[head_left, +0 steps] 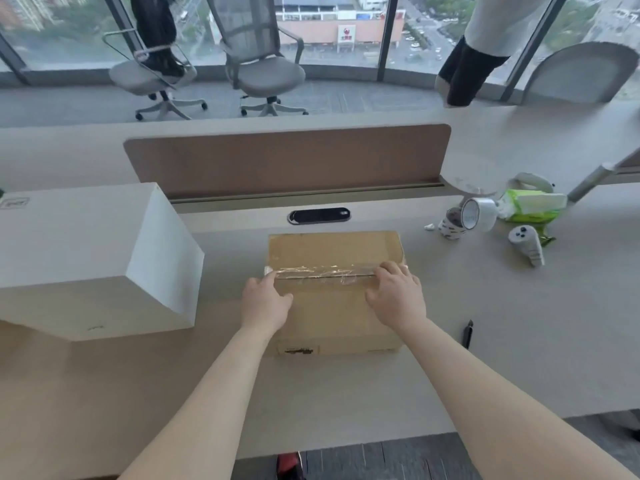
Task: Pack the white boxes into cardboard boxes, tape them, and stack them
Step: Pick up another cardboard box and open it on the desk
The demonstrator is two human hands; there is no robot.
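Observation:
A closed cardboard box lies on the desk in front of me, with a strip of clear tape running along its top seam. My left hand presses flat on the left end of the tape. At the right end of the strip, my right hand lies with its fingers spread on the lid. A large white box stands on the desk to the left, apart from the cardboard box.
A roll of clear tape stands at the back right beside a patterned cup, a green tissue pack and a grey controller. A black pen lies right of the box. A brown divider bounds the desk behind.

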